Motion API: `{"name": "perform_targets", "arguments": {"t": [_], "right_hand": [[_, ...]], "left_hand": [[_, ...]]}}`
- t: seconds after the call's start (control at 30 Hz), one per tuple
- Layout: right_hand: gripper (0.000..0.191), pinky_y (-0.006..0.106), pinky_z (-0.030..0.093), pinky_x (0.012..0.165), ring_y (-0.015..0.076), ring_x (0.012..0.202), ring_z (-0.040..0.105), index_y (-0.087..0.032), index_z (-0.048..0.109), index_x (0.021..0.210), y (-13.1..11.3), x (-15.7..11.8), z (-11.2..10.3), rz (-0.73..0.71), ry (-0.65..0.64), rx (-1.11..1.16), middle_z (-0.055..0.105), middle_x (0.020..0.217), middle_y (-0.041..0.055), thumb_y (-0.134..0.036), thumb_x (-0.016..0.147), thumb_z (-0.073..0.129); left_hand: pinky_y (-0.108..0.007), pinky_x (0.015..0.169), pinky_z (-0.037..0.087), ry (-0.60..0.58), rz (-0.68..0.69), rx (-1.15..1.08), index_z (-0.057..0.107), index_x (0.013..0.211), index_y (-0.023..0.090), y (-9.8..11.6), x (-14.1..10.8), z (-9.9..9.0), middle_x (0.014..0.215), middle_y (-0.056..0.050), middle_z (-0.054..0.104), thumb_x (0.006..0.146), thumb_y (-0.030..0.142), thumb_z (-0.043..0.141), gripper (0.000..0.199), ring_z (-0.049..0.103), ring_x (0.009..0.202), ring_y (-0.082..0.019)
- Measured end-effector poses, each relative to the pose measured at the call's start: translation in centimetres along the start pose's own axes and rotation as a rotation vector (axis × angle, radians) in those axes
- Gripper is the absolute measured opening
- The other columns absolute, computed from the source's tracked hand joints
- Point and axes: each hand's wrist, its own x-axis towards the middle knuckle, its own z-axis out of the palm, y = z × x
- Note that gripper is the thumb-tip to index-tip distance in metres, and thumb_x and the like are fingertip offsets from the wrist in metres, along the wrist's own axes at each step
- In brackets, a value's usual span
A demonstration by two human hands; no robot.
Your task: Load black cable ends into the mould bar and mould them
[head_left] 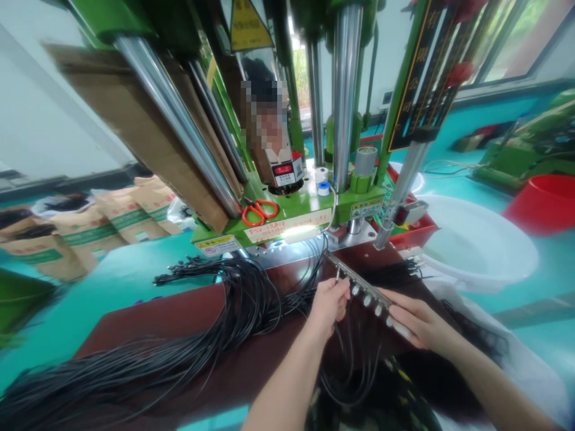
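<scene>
My right hand (420, 317) grips the lower right end of a narrow metal bar (359, 280), which slants down from the machine's edge toward me. Several pale connector ends (367, 300) stick out along the bar's near side, and black cables (359, 383) hang below it in loops. Close to the bar's upper left part, my left hand (330, 302) is closed in a pinch on a thin cable end. A large bundle of black cables (242, 299) lies on the brown table (157, 311) left of my hands.
A green press machine (296, 209) with steel columns stands ahead, orange-handled scissors (259, 212) on its ledge. To the right are a red bin (420, 236), a white tub (480, 239) and a red tub (543, 203). Paper sacks (72, 239) stand at left. Part of a person shows behind the machine.
</scene>
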Motion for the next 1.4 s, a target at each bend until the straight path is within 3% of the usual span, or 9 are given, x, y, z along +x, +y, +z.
{"name": "perform_targets", "arguments": {"t": [0.07, 0.27, 0.63, 0.9, 1.07, 1.13, 1.2, 1.3, 1.4], "right_hand": [[0.059, 0.013, 0.018, 0.031, 0.0022, 0.041, 0.034, -0.018, 0.045, 0.127, 0.0, -0.1, 0.1, -0.010, 0.004, -0.002, 0.060, 0.081, 0.0070, -0.049, 0.078, 0.056], [0.066, 0.014, 0.014, 0.030, 0.0028, 0.036, 0.027, -0.012, 0.042, 0.128, 0.1, -0.1, -0.2, -0.019, 0.021, 0.053, 0.050, 0.054, -0.0016, -0.050, 0.076, 0.057], [0.066, 0.015, 0.012, 0.032, 0.0036, 0.036, 0.025, -0.011, 0.042, 0.129, -0.5, -0.4, 0.1, -0.018, 0.032, 0.016, 0.040, 0.045, -0.0050, -0.051, 0.078, 0.055], [0.065, 0.016, 0.013, 0.033, 0.0036, 0.037, 0.027, -0.013, 0.043, 0.129, -0.6, -0.4, 0.2, -0.018, 0.042, -0.045, 0.051, 0.054, 0.0003, -0.052, 0.078, 0.054], [0.059, 0.018, 0.027, 0.033, 0.0074, 0.038, 0.037, -0.016, 0.044, 0.129, -0.8, -0.6, 0.3, -0.076, 0.017, -0.174, 0.053, 0.053, 0.0010, -0.049, 0.081, 0.051], [0.055, 0.023, 0.041, 0.041, 0.0139, 0.050, 0.052, -0.018, 0.047, 0.127, -0.8, -0.5, 0.3, -0.118, 0.007, -0.217, 0.062, 0.069, 0.0060, -0.047, 0.081, 0.051], [0.050, 0.031, 0.050, 0.064, 0.0226, 0.081, 0.059, -0.019, 0.049, 0.126, -1.0, -0.5, 0.2, -0.174, -0.018, -0.253, 0.063, 0.096, 0.0098, -0.045, 0.083, 0.050], [0.047, 0.040, 0.037, 0.094, 0.0275, 0.113, 0.044, -0.018, 0.047, 0.127, -1.3, -0.5, 0.1, -0.208, -0.061, -0.284, 0.052, 0.122, 0.0091, -0.041, 0.086, 0.046], [0.048, 0.042, 0.030, 0.099, 0.0269, 0.117, 0.041, -0.016, 0.044, 0.129, -1.2, -0.8, -0.1, -0.209, -0.092, -0.287, 0.050, 0.124, 0.0093, -0.040, 0.087, 0.044]], "left_hand": [[-0.016, 0.027, 0.010, 0.019, 0.010, 0.029, 0.041, 0.052, 0.017, 0.0, 0.0, 0.1, 0.030, 0.011, 0.024, 0.068, 0.047, 0.059, 0.038, 0.015, 0.024, -0.001], [-0.015, 0.028, 0.013, 0.084, 0.117, -0.018, 0.042, 0.066, 0.020, 0.3, -0.3, 0.5, 0.034, 0.011, 0.023, 0.077, 0.058, 0.038, 0.040, 0.016, 0.027, -0.003], [-0.015, 0.026, 0.014, 0.089, 0.074, 0.109, 0.031, 0.058, 0.021, 0.5, 0.0, 0.0, 0.040, 0.011, 0.024, 0.071, 0.054, 0.051, 0.041, 0.021, 0.029, -0.002], [-0.016, 0.025, 0.014, 0.077, 0.090, 0.149, 0.032, 0.056, 0.020, 0.6, 0.1, -0.3, 0.037, 0.011, 0.026, 0.073, 0.051, 0.049, 0.040, 0.021, 0.027, -0.003], [-0.017, 0.025, 0.015, 0.064, 0.103, 0.170, 0.033, 0.054, 0.020, 0.4, 0.3, -0.7, 0.036, 0.010, 0.027, 0.075, 0.050, 0.047, 0.040, 0.022, 0.026, -0.003], [-0.017, 0.025, 0.015, 0.071, 0.103, 0.174, 0.033, 0.054, 0.020, 0.3, 0.3, -0.8, 0.036, 0.010, 0.028, 0.075, 0.049, 0.047, 0.039, 0.022, 0.026, -0.003], [-0.017, 0.025, 0.015, 0.075, 0.099, 0.175, 0.034, 0.054, 0.020, 0.2, 0.4, -0.9, 0.036, 0.010, 0.028, 0.074, 0.049, 0.047, 0.038, 0.022, 0.026, -0.003], [-0.017, 0.026, 0.016, 0.056, 0.101, 0.195, 0.035, 0.055, 0.020, 0.1, 0.4, -1.0, 0.036, 0.010, 0.029, 0.074, 0.050, 0.047, 0.038, 0.022, 0.026, -0.004], [-0.018, 0.027, 0.016, 0.033, 0.102, 0.237, 0.034, 0.054, 0.020, -0.1, 0.5, -1.0, 0.038, 0.010, 0.028, 0.074, 0.053, 0.046, 0.040, 0.023, 0.028, -0.004]]}}
